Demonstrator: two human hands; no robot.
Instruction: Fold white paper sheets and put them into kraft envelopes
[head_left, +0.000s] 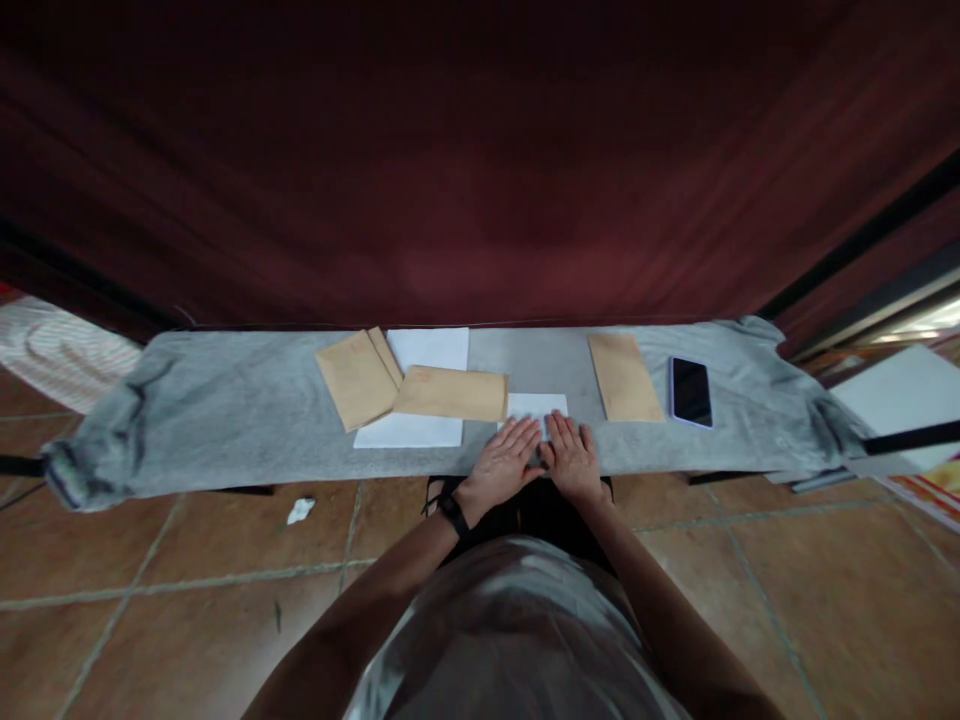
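A small white sheet of paper (537,404), perhaps folded, lies near the front edge of the cloth-covered bench. My left hand (507,462) rests flat on its left part, fingers stretched forward. Beside it my right hand (572,462) lies flat on the right part, and the thumbs come close together. The hands cover the sheet's near side. Just left of the sheet is a brown envelope (454,392), lying across a stack of white paper (431,346). More brown envelopes (354,380) overlap at the stack's left. Another brown envelope (626,380) lies apart on the right.
A phone (691,392) with a dark screen lies right of the lone envelope. Grey cloth (232,400) covers the long narrow bench. Behind it rises a dark red panel (480,200). A crumpled white scrap (301,510) is on the tiled floor (217,640).
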